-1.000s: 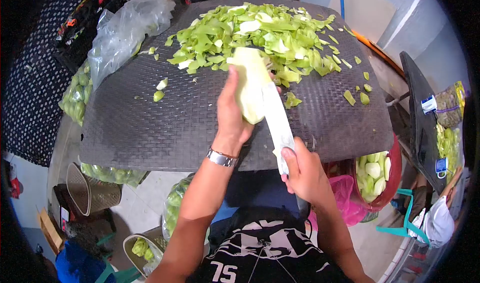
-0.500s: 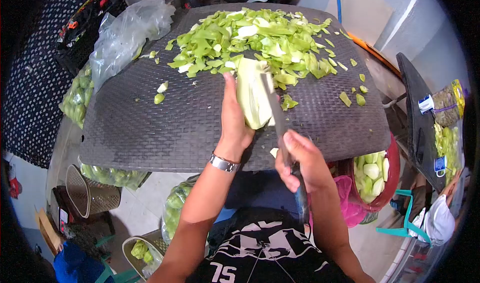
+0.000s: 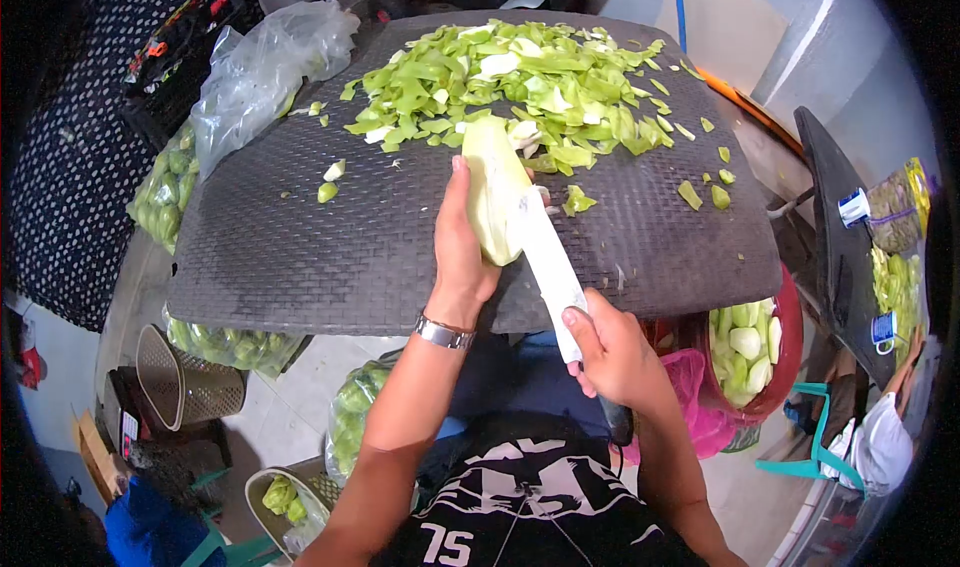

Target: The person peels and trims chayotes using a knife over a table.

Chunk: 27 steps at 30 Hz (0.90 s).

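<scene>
My left hand (image 3: 466, 229) is wrapped round the left side and base of a peeled, pale-green chayote (image 3: 492, 192), held tilted above the near half of the table. My right hand (image 3: 618, 355) grips a knife (image 3: 550, 267); its dark handle end shows below the hand. The broad blade catches the light and looks white, its tip lying against the chayote's right side. Just beyond the chayote, a heap of green peelings (image 3: 540, 82) covers the far part of the dark woven-pattern table (image 3: 290, 247).
A clear plastic bag (image 3: 262, 77) lies at the table's left corner. Bags of green chayotes (image 3: 165, 192) hang or stand beside and below the table. At the right, a red tub (image 3: 790, 352) holds peeled pieces. Another person's arm (image 3: 908, 352) shows at the far right.
The knife has slid down the chayote towards me and its blade has turned flat side up. My right hand has come slightly nearer; the chayote has shifted a little left.
</scene>
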Each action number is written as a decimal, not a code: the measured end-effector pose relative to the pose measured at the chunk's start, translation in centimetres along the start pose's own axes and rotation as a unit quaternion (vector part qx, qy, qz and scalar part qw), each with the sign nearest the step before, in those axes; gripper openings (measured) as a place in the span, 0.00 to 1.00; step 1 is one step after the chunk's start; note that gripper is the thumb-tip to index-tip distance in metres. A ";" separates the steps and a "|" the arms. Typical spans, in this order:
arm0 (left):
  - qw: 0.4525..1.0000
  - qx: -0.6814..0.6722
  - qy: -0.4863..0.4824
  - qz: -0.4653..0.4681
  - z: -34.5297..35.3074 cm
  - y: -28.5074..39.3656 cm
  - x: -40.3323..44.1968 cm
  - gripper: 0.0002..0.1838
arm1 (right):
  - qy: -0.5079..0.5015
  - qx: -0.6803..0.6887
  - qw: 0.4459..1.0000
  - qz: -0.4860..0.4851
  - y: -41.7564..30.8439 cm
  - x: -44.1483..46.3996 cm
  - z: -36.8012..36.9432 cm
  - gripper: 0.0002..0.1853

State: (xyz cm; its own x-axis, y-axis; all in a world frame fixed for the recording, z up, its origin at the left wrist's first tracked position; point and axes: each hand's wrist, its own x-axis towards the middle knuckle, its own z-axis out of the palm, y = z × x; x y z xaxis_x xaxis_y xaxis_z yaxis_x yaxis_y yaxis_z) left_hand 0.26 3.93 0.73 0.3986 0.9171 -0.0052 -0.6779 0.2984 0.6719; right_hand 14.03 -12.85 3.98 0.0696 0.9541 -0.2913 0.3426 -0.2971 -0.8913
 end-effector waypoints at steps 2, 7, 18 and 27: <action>1.000 0.001 -0.004 0.006 0.6 -0.1 -0.4 0.36 | -0.013 0.043 0.999 -0.005 0.6 0.1 0.6 0.13; 1.000 0.023 0.003 0.009 0.2 -1.9 -1.1 0.38 | -0.055 0.215 0.975 -0.013 2.8 1.1 2.6 0.16; 0.991 -0.106 0.025 -0.075 0.9 -1.5 -3.1 0.27 | 0.165 -0.036 0.982 -0.091 1.4 3.3 -0.4 0.13; 0.990 0.026 0.123 -0.061 -1.2 0.5 -2.5 0.16 | 0.222 -0.251 0.933 -0.128 3.2 4.2 -5.2 0.12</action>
State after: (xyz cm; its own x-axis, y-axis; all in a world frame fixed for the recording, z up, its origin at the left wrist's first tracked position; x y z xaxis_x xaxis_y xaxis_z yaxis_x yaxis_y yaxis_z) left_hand -1.83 2.14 0.19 0.3090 0.9134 -0.2650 -0.5983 0.4033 0.6924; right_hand 20.30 -9.57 1.74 0.2686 0.9459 0.1823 0.7897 -0.1079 -0.6039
